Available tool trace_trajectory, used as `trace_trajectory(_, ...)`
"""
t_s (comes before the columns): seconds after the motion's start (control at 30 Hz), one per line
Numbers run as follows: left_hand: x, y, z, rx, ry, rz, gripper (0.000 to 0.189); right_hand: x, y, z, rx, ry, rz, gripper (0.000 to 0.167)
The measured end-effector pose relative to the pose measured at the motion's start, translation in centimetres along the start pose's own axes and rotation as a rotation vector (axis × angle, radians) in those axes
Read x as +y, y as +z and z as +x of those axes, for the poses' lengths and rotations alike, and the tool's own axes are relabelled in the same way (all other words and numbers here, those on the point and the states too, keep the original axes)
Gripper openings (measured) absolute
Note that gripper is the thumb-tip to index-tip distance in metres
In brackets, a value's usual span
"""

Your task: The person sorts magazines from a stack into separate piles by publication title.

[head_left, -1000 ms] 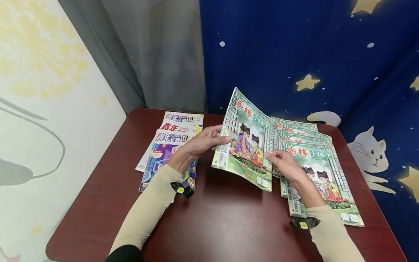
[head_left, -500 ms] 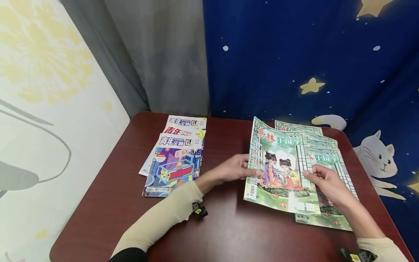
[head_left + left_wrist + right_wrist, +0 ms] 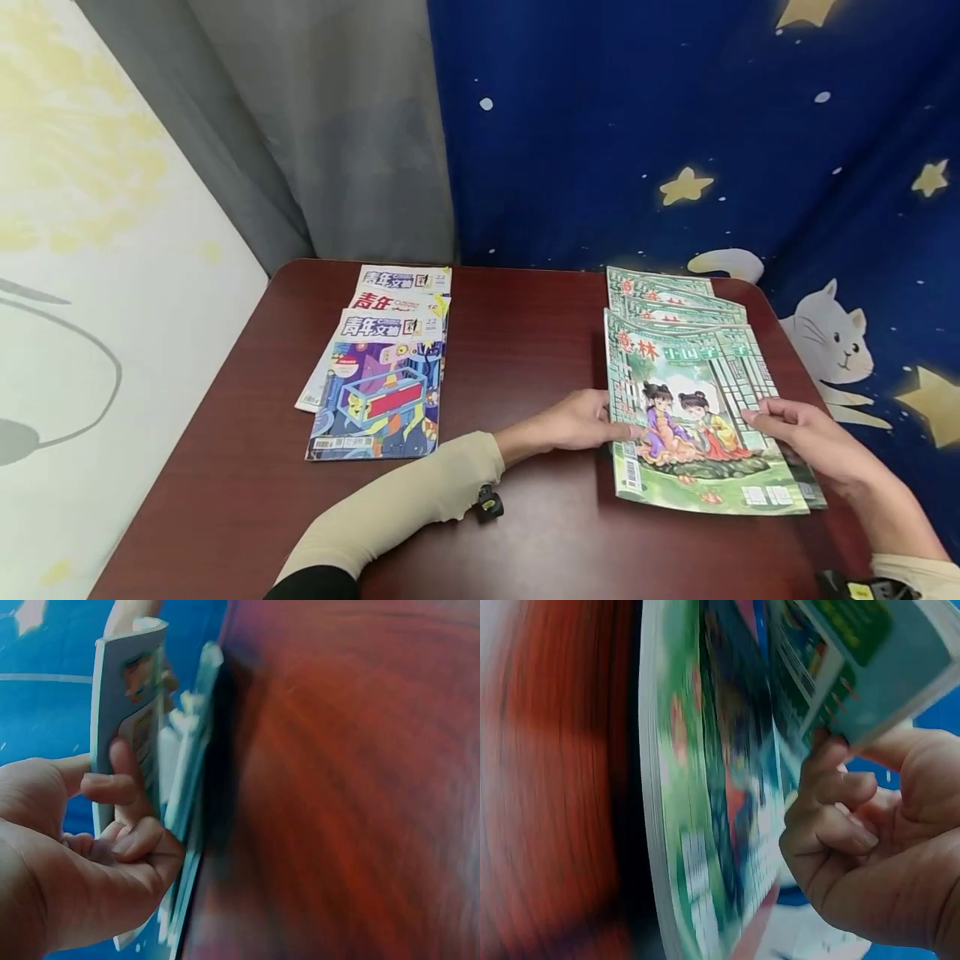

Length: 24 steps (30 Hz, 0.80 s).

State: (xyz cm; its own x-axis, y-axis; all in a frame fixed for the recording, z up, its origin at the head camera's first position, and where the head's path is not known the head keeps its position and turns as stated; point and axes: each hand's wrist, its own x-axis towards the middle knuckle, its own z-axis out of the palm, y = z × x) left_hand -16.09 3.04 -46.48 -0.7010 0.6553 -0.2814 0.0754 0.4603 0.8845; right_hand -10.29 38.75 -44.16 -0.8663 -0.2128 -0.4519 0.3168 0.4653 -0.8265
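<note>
A green magazine (image 3: 686,450) with two cartoon children on its cover is held low over a pile of like magazines (image 3: 690,312) on the right. My left hand (image 3: 581,421) pinches its left edge, thumb on the cover; in the left wrist view the fingers of this left hand (image 3: 112,847) curl behind it. At the opposite edge my right hand (image 3: 813,437) pinches it with the thumb on top. The right wrist view shows that right hand (image 3: 855,825) gripping the lifted magazine (image 3: 907,660) above the cover of the one below (image 3: 735,795).
Several magazines of another title (image 3: 375,400) lie overlapped on the left of the dark red table (image 3: 517,333). Behind it hang a grey curtain (image 3: 345,150) and a blue starry one (image 3: 570,133). A white painted wall (image 3: 112,208) stands at the left.
Both hands have carried the green magazine right and down onto the view of the right pile. It now lies flatter and lines up with the pile. The left magazines stay put.
</note>
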Motion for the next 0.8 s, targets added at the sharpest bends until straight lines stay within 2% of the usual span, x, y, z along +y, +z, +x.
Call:
trace_trajectory(0.1,0.3,1.0,0.5,-0.006,-0.014,0.081,0.041,0.9,-1.2,-0.3,-0.068,0.009,-0.018,0.03)
trace_trajectory(0.2,0.4,1.6,1.2,-0.034,-0.018,0.164,0.046,1.6,-1.7,-0.6,-0.083,0.03,-0.079,0.035)
trace_trajectory(0.33,0.4,2.2,1.8,-0.06,-0.022,0.3,0.054,2.2,-1.5,-1.1,-0.016,0.056,-0.237,0.044)
trace_trajectory(0.43,0.4,2.5,2.0,-0.046,-0.027,0.393,0.056,2.2,-1.4,-1.3,0.041,0.072,-0.344,0.049)
trace_trajectory(0.5,0.4,2.6,2.0,-0.033,-0.033,0.44,0.057,2.0,-1.4,-1.2,0.063,0.093,-0.375,0.05)
trace_trajectory(0.63,0.7,2.9,2.1,-0.032,-0.043,0.524,0.061,1.6,-1.7,-1.1,0.112,0.167,-0.443,0.049)
trace_trajectory(0.8,0.9,3.3,2.1,-0.017,-0.103,0.616,0.062,1.4,-1.8,-0.5,0.176,0.263,-0.583,0.054)
